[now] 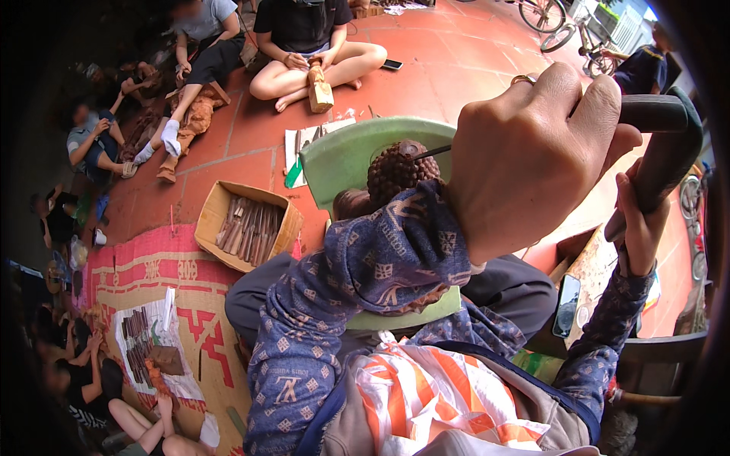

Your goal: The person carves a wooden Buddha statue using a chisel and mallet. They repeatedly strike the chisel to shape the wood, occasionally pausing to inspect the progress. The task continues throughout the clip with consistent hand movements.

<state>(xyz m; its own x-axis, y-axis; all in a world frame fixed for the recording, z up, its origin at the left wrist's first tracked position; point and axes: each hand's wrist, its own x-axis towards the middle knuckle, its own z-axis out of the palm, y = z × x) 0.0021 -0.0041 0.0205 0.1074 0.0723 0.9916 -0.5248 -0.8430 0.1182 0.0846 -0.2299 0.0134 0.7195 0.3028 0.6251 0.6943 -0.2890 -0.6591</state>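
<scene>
My left hand (pixel 532 144) is closed round a chisel, its thin metal shaft (pixel 435 152) slanting left to the top of a dark brown wood carving (pixel 401 169) covered in round knobs. Out of the other side of the fist sticks the chisel's dark handle (pixel 650 114). A dark wooden mallet (pixel 675 156) meets the handle's end, and my right hand (pixel 642 220) grips it lower down. The carving rests at a light green plastic piece (pixel 334 156) between my legs; my left sleeve hides much of it.
Left of my knee stands a cardboard box (pixel 285 232) of chisels. More tools lie on paper (pixel 179 380) over a pink mat (pixel 144 262). A phone (pixel 566 304) lies at my right. People sit carving ahead and left; one holds a wood block (pixel 320 95). Bicycles (pixel 585 45) stand far right.
</scene>
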